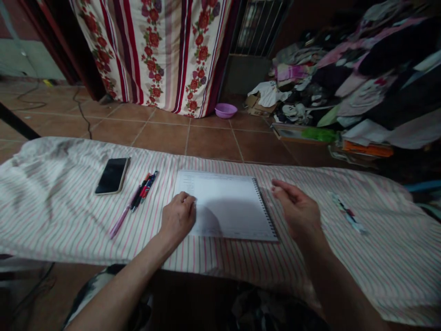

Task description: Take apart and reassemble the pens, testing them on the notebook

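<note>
An open spiral notebook (227,207) lies on the striped cloth, its wire binding on the right side. The page looks mostly blank, with faint print along its left and top margins. My left hand (178,214) rests over the notebook's left edge, fingers curled together; whatever is at the fingertips is hidden. Just right of the binding, my right hand (299,209) hovers with the index finger stretched out and the thumb near it, nothing visible between them. Left of the notebook are several pens (139,195) and a dark-screened phone (112,176). A light-coloured pen (348,214) lies farther right.
A striped cloth (69,220) covers the low table. Beyond it are a tiled floor (210,140), a floral curtain (155,55), a purple basin (225,110) and a large heap of clothes (365,78). A cable (84,110) runs across the floor at left.
</note>
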The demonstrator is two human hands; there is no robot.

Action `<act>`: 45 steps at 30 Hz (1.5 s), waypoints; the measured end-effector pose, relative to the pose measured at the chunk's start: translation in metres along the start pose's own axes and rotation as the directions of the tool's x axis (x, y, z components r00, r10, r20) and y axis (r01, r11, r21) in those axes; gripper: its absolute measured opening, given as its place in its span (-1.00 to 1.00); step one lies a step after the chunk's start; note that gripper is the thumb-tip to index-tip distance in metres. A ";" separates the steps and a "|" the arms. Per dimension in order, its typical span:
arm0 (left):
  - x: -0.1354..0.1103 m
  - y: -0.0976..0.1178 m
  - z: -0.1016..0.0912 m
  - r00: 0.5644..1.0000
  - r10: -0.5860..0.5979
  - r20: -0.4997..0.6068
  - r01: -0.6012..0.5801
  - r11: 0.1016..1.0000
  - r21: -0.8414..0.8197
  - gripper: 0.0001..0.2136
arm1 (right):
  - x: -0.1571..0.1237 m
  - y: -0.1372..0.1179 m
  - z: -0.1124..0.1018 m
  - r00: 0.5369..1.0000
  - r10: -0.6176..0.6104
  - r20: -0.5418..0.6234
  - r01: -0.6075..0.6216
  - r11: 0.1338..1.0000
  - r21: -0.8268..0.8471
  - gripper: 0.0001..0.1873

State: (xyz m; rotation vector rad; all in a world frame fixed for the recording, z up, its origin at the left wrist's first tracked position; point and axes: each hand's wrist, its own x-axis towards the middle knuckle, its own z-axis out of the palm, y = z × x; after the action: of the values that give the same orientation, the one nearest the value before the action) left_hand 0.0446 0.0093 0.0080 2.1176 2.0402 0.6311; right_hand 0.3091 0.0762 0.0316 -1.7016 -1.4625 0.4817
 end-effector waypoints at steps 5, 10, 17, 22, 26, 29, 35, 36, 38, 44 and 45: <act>0.004 -0.030 -0.026 0.985 -0.164 -0.048 0.171 0.960 0.221 -0.76 | -0.063 -0.049 0.056 0.977 -0.073 0.199 0.000 0.938 0.346 -0.63; 0.001 -0.068 -0.037 0.956 -0.282 -0.080 0.293 0.920 0.261 -0.73 | -0.091 -0.044 0.092 0.957 -0.193 0.215 0.088 0.903 0.420 -0.72; -0.003 -0.073 -0.040 0.935 -0.345 -0.078 0.353 0.896 0.268 -0.70 | -0.099 -0.038 0.102 0.865 -0.437 0.248 0.364 0.885 0.290 -0.78; 0.000 -0.072 -0.040 0.923 -0.383 -0.046 0.376 0.868 0.325 -0.66 | -0.108 -0.045 0.105 0.809 -0.534 0.246 0.483 0.842 0.241 -0.79; 0.002 -0.077 -0.034 0.921 -0.388 -0.040 0.377 0.861 0.341 -0.67 | -0.108 -0.042 0.109 0.796 -0.555 0.242 0.509 0.830 0.227 -0.78; 0.003 -0.078 -0.030 0.924 -0.380 -0.039 0.370 0.866 0.337 -0.68 | -0.106 -0.044 0.107 0.795 -0.559 0.237 0.510 0.826 0.238 -0.77; 0.007 -0.069 -0.025 0.926 -0.374 -0.039 0.367 0.875 0.315 -0.69 | -0.103 -0.048 0.105 0.787 -0.567 0.244 0.512 0.820 0.256 -0.77; 0.007 -0.068 -0.025 0.927 -0.374 -0.039 0.366 0.877 0.311 -0.68 | -0.102 -0.048 0.106 0.789 -0.564 0.245 0.508 0.822 0.256 -0.77; 0.007 -0.067 -0.026 0.928 -0.369 -0.042 0.364 0.880 0.305 -0.68 | -0.102 -0.049 0.105 0.793 -0.557 0.246 0.503 0.827 0.251 -0.77; -0.001 -0.075 -0.038 0.927 -0.371 -0.054 0.370 0.881 0.294 -0.69 | -0.100 -0.050 0.103 0.798 -0.556 0.232 0.500 0.826 0.260 -0.77; -0.003 -0.077 -0.039 0.926 -0.374 -0.057 0.374 0.881 0.291 -0.69 | -0.100 -0.050 0.103 0.801 -0.550 0.235 0.494 0.830 0.259 -0.77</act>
State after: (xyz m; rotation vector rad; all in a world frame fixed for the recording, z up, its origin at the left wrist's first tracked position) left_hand -0.0413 0.0044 0.0139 1.7621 2.5856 0.2778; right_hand 0.1766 0.0159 -0.0115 -1.0313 -1.9591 0.5614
